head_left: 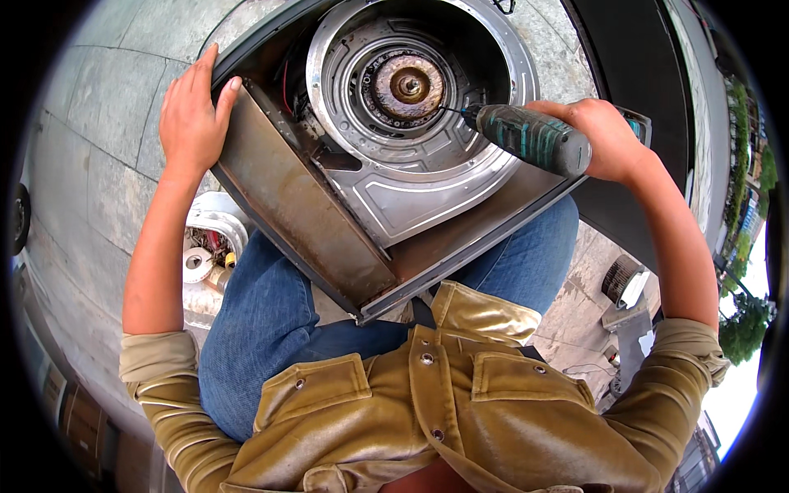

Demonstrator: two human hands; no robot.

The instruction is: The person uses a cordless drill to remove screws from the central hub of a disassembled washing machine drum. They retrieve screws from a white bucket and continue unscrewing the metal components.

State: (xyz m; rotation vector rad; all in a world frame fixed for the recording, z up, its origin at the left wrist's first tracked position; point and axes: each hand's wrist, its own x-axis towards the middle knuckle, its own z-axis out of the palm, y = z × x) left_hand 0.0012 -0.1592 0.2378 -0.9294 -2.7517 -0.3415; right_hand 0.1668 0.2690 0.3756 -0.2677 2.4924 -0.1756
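Note:
An open metal appliance casing (pixel 300 189), brown with rust inside, rests tilted against my knees. Set in it is a round grey metal housing (pixel 427 195), with a rusty round hub (pixel 408 85) at its centre. My left hand (pixel 196 115) lies on the casing's left edge, fingers stretched out and thumb over the rim. In my right hand (pixel 604 138) is a dark and teal cordless drill (pixel 530 138), held level from the right. Its thin bit points left at the hub's lower right edge; whether it touches a screw there is too small to tell.
Left of my knee stands a white tub (pixel 220 215) holding a tape roll (pixel 196 264) and small tools. A large dark panel (pixel 637 74) rises at the right. Beyond my right knee, a dark ribbed cylindrical part (pixel 622 279) and metal pieces lie on the paving (pixel 99 107).

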